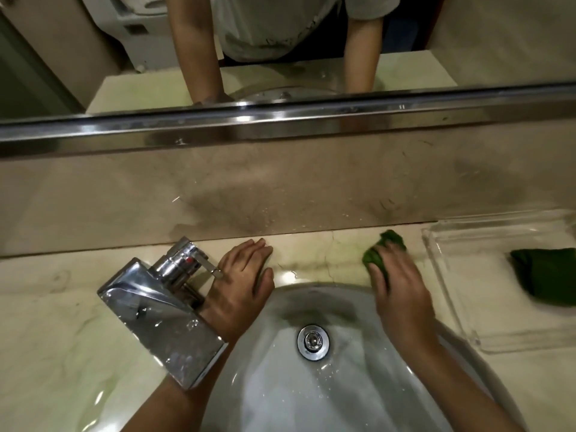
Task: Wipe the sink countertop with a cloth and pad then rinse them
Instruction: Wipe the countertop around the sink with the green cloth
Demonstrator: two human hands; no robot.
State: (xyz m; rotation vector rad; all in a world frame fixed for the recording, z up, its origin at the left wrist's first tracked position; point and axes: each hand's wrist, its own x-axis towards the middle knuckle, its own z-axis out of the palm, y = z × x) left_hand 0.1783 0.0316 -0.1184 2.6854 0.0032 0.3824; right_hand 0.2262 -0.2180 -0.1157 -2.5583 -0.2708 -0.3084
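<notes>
The right hand (402, 291) grips the green pad (375, 257) on the surface (314, 257) behind the sink (280, 385), rightward; the left hand (240, 282) lies flat there, released.

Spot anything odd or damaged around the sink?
Thin dark lines, maybe cracks, cross the cream marble countertop between the left hand and the right hand gripping the green cloth. Dark smudges stain the beige backsplash.
</notes>
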